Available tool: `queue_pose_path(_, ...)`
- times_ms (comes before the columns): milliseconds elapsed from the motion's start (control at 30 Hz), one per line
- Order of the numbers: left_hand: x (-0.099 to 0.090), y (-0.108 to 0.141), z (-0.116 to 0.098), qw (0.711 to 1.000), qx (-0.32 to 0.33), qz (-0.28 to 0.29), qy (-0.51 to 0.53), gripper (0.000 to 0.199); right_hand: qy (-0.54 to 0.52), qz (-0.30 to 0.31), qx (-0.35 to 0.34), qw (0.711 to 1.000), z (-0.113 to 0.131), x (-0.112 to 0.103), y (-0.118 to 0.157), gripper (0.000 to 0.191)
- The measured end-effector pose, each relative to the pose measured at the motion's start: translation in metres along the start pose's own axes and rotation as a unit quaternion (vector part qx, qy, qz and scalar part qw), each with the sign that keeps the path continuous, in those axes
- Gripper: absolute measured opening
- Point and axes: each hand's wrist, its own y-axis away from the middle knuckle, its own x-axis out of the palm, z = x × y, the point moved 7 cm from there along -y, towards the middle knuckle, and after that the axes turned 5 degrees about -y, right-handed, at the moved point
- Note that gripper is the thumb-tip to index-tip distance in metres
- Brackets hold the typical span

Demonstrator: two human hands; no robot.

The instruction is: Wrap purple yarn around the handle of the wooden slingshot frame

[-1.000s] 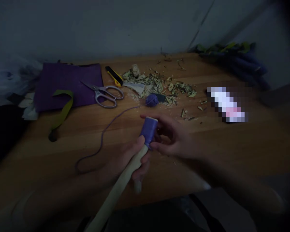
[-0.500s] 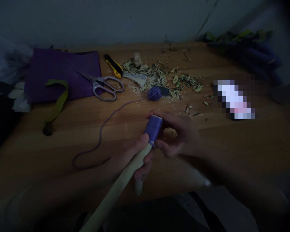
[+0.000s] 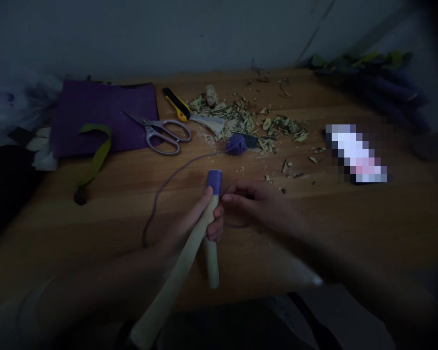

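Pale peeled wooden forked stick (image 3: 190, 253) was held up over the near part of the brown wooden counter (image 3: 105, 233), nearer the person than the purple yarn ball (image 3: 236, 145). L hand (image 3: 195, 214) had its grip closed round the stick, thumb on the smooth purple cord wrap (image 3: 214, 181), fingers curled beneath near the fork. R hand (image 3: 257, 197) was just beside the wrap, fingertips bunched; couldn't tell if its grip had cord in it.

Handling (my est.): light-ish, stiff, not fragile; bare wood prob. a bit slick. Best hold: where L hand had it, at/just below the fork, w/ thumb bracing the wrap. Long arm prob. made it tail-heavy if pinched at the wrapped end.

Lie: wrapped end pointed away from the person, twd the yarn ball side. Long axis ran from there back twd the person, slanting left; short arm (image 3: 211, 265) came nearly straight back. Fork itself part hidden by fingers.
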Motion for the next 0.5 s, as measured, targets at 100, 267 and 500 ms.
queue_pose_path(100, 0.0, -0.004, 0.0, 0.999, 0.007, 0.03, 0.02, 0.053, 0.019, -0.034, -0.015, 0.999, 0.002, -0.007, -0.001, 0.022)
queue_pose_path(267, 0.006, -0.002, -0.005, 0.995, 0.05, 0.081, 0.032, 0.053, -0.026, -0.043, -0.015, 0.999, 0.004, -0.006, 0.002, 0.02)
queue_pose_path(500, 0.01, -0.004, -0.004, 0.991, 0.071, 0.114, -0.007, 0.044, -0.105, -0.003, 0.042, 0.994, -0.001, 0.001, 0.005, 0.027)
